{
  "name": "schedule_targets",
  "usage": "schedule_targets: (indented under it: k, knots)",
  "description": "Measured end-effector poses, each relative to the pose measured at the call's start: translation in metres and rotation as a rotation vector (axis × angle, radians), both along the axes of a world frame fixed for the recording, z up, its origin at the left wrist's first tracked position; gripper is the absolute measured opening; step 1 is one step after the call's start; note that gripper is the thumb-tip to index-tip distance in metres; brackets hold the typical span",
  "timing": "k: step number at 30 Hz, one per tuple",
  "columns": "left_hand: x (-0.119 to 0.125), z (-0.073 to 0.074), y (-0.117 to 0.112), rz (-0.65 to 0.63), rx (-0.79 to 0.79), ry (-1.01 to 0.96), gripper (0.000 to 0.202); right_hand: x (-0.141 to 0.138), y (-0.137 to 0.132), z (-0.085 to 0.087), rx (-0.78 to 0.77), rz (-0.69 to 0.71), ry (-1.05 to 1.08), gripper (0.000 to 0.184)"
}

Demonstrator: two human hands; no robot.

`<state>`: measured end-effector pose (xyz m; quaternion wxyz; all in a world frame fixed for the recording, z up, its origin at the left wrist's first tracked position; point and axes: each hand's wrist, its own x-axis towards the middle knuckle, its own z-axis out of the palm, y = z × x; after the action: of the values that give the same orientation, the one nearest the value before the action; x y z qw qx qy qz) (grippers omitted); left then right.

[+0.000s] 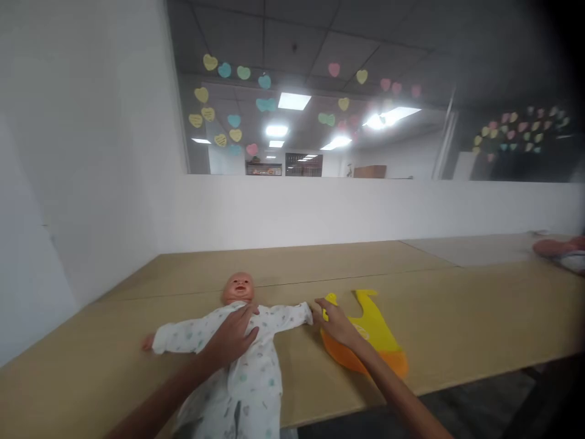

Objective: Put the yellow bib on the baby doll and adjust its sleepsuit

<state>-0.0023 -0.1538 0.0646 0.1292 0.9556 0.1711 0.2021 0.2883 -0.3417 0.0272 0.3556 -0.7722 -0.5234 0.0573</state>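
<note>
A baby doll [238,289] lies on its back on the table, arms spread, dressed in a white patterned outfit [256,372]. My left hand [233,335] rests flat on the doll's chest, its fingers and thumb apart. To the right lies a yellow bib [377,326] with an orange lower pocket [393,361]. Over the bib's left side is my right hand [337,323], fingers stretched toward the doll's sleeve cuff [307,314]. That hand hides part of the bib and most of the doll's nearer hand; whether it touches the doll is unclear.
The tan table [457,317] runs along a white wall [292,210], with its front edge at the lower right. Above is a window with heart-shaped paper notes [244,73]. Another doll-like object [560,247] lies at the far right, partly cut off.
</note>
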Motion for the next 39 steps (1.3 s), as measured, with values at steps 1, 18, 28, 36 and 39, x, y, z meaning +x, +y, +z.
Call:
schedule_targets:
  k: [1,18,28,36,39]
  knots:
    - [-0.011,-0.005,0.005,0.041,-0.005,-0.038,0.042,-0.02,0.016,0.002,0.012,0.068,0.001,0.044]
    - [-0.024,-0.089,0.077,0.394,-0.115,-0.075,0.061,-0.175,0.175,-0.021,-0.106,0.033,0.082,0.069]
    - [-0.007,-0.077,0.081,0.468,-0.089,-0.102,0.049,-0.158,0.186,-0.033,-0.028,0.028,0.044,0.046]
    - [0.0,-0.071,0.086,0.524,-0.112,-0.061,0.046,-0.151,0.186,-0.023,-0.114,-0.003,0.017,0.042]
    - [0.0,-0.071,0.087,0.54,-0.099,-0.028,0.047,-0.151,0.186,-0.02,-0.138,-0.015,-0.007,0.041]
